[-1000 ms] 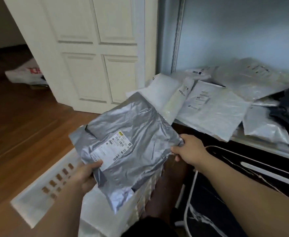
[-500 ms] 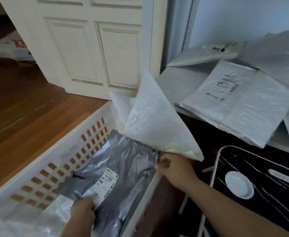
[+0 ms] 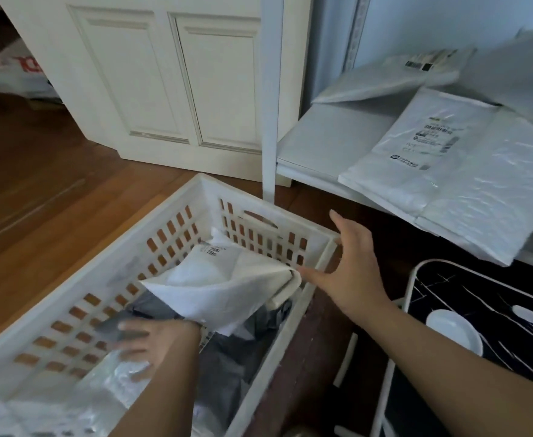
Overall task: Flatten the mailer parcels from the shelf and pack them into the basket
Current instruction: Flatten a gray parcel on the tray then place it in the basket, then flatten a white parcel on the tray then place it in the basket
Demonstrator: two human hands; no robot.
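A white slotted basket (image 3: 107, 279) stands on the wooden floor. Inside it lies a grey mailer (image 3: 227, 351), partly covered by a white mailer (image 3: 224, 288) that rests tilted across it. My left hand (image 3: 145, 342) lies flat inside the basket, fingers spread, pressing on the grey mailer's left end. My right hand (image 3: 347, 269) hovers open over the basket's right rim, fingertips next to the white mailer's corner, holding nothing. More white mailers (image 3: 454, 171) lie on the white shelf (image 3: 319, 143) at the right.
A white panelled door (image 3: 170, 77) stands behind the basket. A white plastic bag with red print (image 3: 9, 70) lies on the floor at far left. A black rack with white tubing (image 3: 467, 326) and a white dish (image 3: 454, 332) sits under my right arm.
The grey mailer went from held up in both hands down into the basket. The white mailer dropped flatter over it. My right hand let go and opened; my left hand now presses flat.
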